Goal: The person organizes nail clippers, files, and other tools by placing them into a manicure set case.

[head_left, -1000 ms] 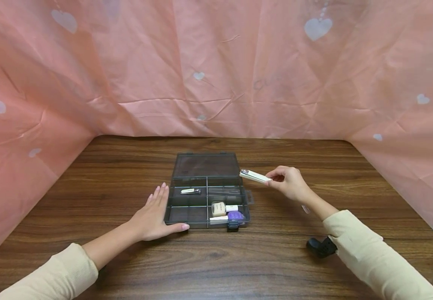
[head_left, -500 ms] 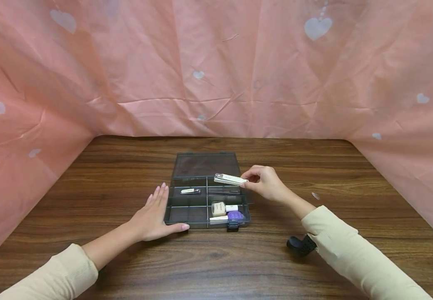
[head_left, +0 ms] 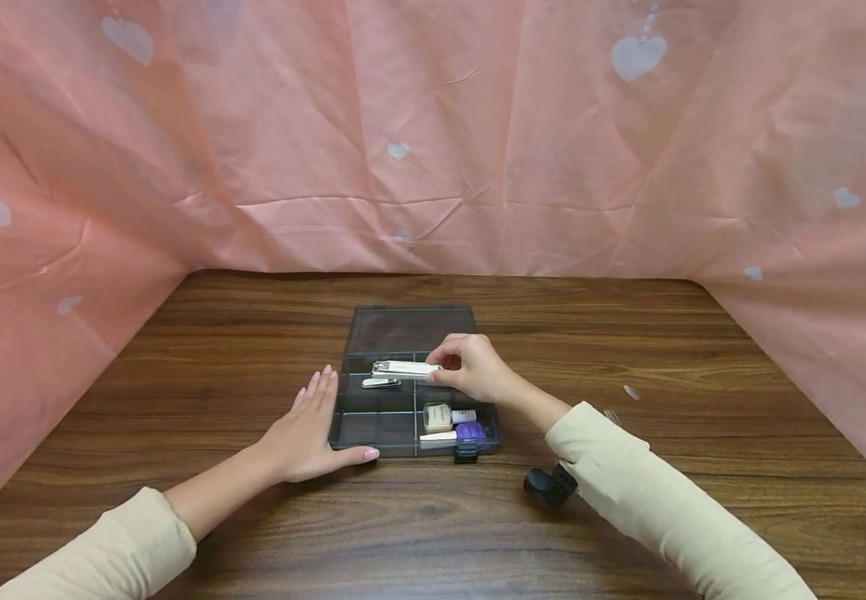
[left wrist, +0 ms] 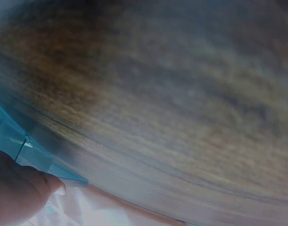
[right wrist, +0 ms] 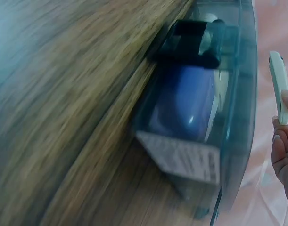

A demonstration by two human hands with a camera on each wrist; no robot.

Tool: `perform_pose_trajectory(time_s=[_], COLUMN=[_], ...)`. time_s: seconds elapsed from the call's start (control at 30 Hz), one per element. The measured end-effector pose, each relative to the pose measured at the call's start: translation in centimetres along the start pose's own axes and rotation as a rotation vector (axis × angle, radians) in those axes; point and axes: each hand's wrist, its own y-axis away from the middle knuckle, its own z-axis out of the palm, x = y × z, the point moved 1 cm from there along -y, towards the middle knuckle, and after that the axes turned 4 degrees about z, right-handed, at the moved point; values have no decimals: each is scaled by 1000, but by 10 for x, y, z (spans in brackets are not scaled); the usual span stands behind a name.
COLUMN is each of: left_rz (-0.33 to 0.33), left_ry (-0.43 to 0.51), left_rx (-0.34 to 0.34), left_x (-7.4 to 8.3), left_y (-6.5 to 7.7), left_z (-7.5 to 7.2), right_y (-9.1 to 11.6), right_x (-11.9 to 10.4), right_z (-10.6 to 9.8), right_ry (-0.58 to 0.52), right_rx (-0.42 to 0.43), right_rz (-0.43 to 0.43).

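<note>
My right hand (head_left: 478, 367) pinches a large white nail clipper (head_left: 402, 368) by one end, over the rear left compartment of a dark see-through divided box (head_left: 372, 429). In the right wrist view this clipper (right wrist: 279, 84) stands out beyond the box wall. Just below it, a smaller nail clipper (head_left: 382, 384) lies in that compartment. My left hand (head_left: 305, 437) rests flat against the box's left side, its thumb along the front edge. Beige nail polish (head_left: 437, 417) and a purple bottle (head_left: 470, 431) with white caps lie in the front right compartment.
The box's lid (head_left: 412, 327) is folded back on the wooden table (head_left: 252, 533). Small clear plastic pieces (head_left: 631, 392) lie to the right, near the right forearm. A black device (head_left: 550, 485) sits at the right wrist. Pink heart-print cloth (head_left: 433, 167) encloses the back and sides.
My right hand has carried the large nail clipper leftward, from beside the box to over its rear left compartment. The left hand has stayed put.
</note>
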Motion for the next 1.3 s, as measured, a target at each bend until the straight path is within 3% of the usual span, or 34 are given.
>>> perform_pose_trajectory(time_s=[0.53,0.9,1.3], left_rz=[4,-4,-7], left_ry=[3,17,26], left_rx=[5,-1,-10], left_x=[-2,-1,-2], left_y=[-1,-1,-1], left_z=[1,1,1], right_y=[-26,-37,-36], right_x=[-6,-14,-11], right_z=[20,30,37], right_ry=[142,248,258], right_rx=[-112,-233,-253], right_rz=[-61,18,32])
